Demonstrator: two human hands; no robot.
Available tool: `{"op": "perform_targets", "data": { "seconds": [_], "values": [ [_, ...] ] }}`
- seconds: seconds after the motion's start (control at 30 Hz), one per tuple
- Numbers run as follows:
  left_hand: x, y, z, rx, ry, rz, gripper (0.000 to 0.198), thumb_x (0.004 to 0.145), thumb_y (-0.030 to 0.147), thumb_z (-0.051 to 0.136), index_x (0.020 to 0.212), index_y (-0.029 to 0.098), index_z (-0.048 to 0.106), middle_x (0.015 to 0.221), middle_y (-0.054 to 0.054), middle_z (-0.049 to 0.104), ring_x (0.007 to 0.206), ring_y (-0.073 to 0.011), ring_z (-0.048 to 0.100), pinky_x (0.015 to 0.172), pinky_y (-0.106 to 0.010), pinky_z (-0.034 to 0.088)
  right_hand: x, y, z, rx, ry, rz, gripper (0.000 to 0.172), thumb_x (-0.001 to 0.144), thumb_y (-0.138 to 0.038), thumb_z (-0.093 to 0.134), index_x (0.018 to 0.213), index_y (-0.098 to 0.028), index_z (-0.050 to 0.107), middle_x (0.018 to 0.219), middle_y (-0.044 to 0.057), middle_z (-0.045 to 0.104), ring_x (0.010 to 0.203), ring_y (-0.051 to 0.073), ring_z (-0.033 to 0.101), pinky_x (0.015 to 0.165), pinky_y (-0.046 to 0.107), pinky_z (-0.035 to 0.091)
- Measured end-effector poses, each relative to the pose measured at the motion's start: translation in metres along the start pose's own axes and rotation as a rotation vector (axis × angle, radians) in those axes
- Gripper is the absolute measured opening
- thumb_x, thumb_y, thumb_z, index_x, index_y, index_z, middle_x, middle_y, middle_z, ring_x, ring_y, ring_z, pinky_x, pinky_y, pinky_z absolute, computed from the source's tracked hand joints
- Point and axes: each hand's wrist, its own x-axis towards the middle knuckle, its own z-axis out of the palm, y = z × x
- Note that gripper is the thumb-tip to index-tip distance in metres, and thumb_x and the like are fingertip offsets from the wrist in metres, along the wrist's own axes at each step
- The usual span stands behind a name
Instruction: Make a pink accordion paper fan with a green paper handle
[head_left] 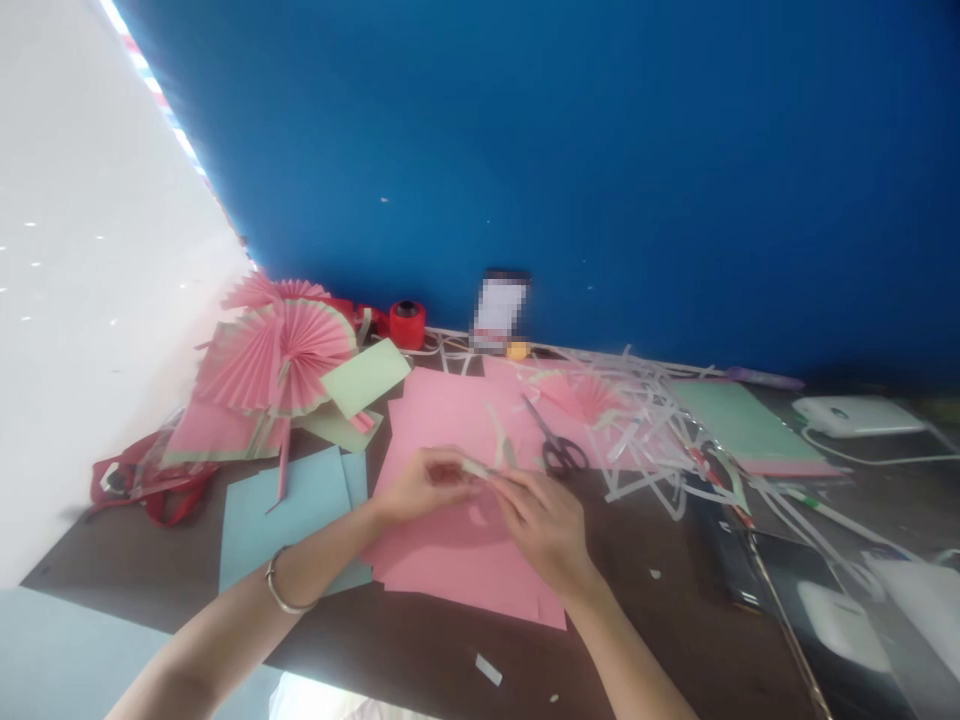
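My left hand (424, 485) and my right hand (544, 525) meet above a stack of pink paper sheets (450, 560) on the dark table (660, 640). Both pinch a thin pale paper strip (480, 467) between their fingertips; the strip runs up and right toward a pair of black-handled scissors (555, 440) lying just beyond the hands. A silver bangle (281, 590) sits on my left wrist.
Pink folded paper fans (277, 360) and light green sheets (367, 378) lie at the back left, blue sheets (289, 510) on the left. A red tape roll (407, 323) stands by the blue wall. White paper strips (660, 430) pile at the right, near white devices (855, 415).
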Motion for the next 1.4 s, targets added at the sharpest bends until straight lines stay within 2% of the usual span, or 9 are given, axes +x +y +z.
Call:
{"op": "perform_targets", "data": {
  "seconds": [0.13,0.27,0.43,0.6,0.7,0.9,1.0,1.2,1.4],
  "values": [
    [-0.003,0.004,0.007,0.07,0.091,0.056,0.022,0.079,0.034,0.06,0.088,0.016,0.07,0.104,-0.01,0.06,0.098,-0.019,0.057,0.087,-0.032,0.045,0.001,-0.01,0.006,0.138,0.07,0.126,0.019,0.079,-0.009,0.057,0.093,-0.021,0.064,0.08,0.003,0.067,0.075,0.012,0.064,0.068,0.022,0.05],
    [-0.005,0.007,0.01,0.074,0.057,0.013,0.03,0.085,0.039,0.05,0.097,0.017,0.068,0.112,-0.009,0.063,0.109,-0.0216,0.054,0.096,-0.034,0.041,0.003,-0.02,0.008,0.27,0.059,0.195,0.018,0.08,-0.01,0.056,0.093,-0.021,0.064,0.082,0.003,0.067,0.073,0.012,0.064,0.066,0.021,0.053],
    [-0.004,0.006,0.008,0.037,-0.016,-0.012,0.035,0.082,0.04,0.054,0.105,0.015,0.064,0.107,-0.01,0.065,0.103,-0.0217,0.058,0.092,-0.034,0.043,0.007,-0.023,0.004,0.398,0.089,0.301,0.017,0.08,-0.012,0.056,0.092,-0.022,0.064,0.084,0.004,0.068,0.069,0.013,0.065,0.059,0.022,0.055],
    [-0.003,0.002,0.008,0.126,-0.021,0.085,0.03,0.08,0.037,0.059,0.1,0.015,0.064,0.099,-0.01,0.063,0.093,-0.0188,0.058,0.085,-0.032,0.045,0.008,-0.022,0.002,0.457,0.066,0.372,0.013,0.081,-0.015,0.056,0.088,-0.021,0.065,0.081,0.004,0.069,0.069,0.013,0.065,0.056,0.02,0.054],
    [-0.004,0.0,0.008,0.224,-0.02,0.13,0.026,0.082,0.034,0.056,0.098,0.016,0.064,0.092,-0.008,0.061,0.087,-0.0165,0.057,0.082,-0.03,0.044,0.009,-0.022,0.0,0.44,0.057,0.377,0.011,0.081,-0.014,0.056,0.086,-0.02,0.064,0.079,0.003,0.069,0.067,0.012,0.064,0.056,0.02,0.052],
    [-0.004,-0.005,0.002,0.448,0.106,0.28,0.024,0.089,0.029,0.044,0.088,0.015,0.064,0.078,-0.006,0.057,0.072,-0.0127,0.053,0.068,-0.025,0.044,0.008,-0.016,-0.004,0.266,0.065,0.267,0.013,0.079,-0.011,0.057,0.087,-0.02,0.063,0.075,0.002,0.068,0.067,0.012,0.064,0.064,0.021,0.051],
    [-0.004,-0.008,0.0,0.61,0.095,0.332,0.025,0.09,0.027,0.04,0.09,0.015,0.062,0.074,-0.005,0.054,0.069,-0.0126,0.051,0.064,-0.024,0.043,0.009,-0.011,-0.008,0.116,0.076,0.153,0.014,0.079,-0.01,0.057,0.089,-0.02,0.062,0.075,0.003,0.069,0.07,0.013,0.065,0.068,0.023,0.05],
    [-0.003,-0.019,-0.008,0.97,0.126,0.534,0.031,0.089,0.012,0.034,0.11,0.019,0.056,0.07,-0.001,0.047,0.063,-0.0113,0.043,0.059,-0.023,0.038,0.01,-0.004,-0.014,-0.104,0.047,-0.01,0.014,0.077,-0.01,0.061,0.089,-0.017,0.063,0.079,0.003,0.07,0.073,0.014,0.065,0.072,0.025,0.048],
    [-0.004,-0.014,-0.014,1.183,0.07,0.535,0.05,0.082,0.002,0.032,0.12,0.028,0.049,0.075,0.0,0.047,0.065,-0.0113,0.042,0.06,-0.023,0.037,0.007,-0.001,-0.014,-0.113,-0.037,-0.041,0.015,0.078,-0.01,0.061,0.091,-0.017,0.064,0.084,0.003,0.069,0.078,0.014,0.063,0.075,0.024,0.047]
  ]
}}
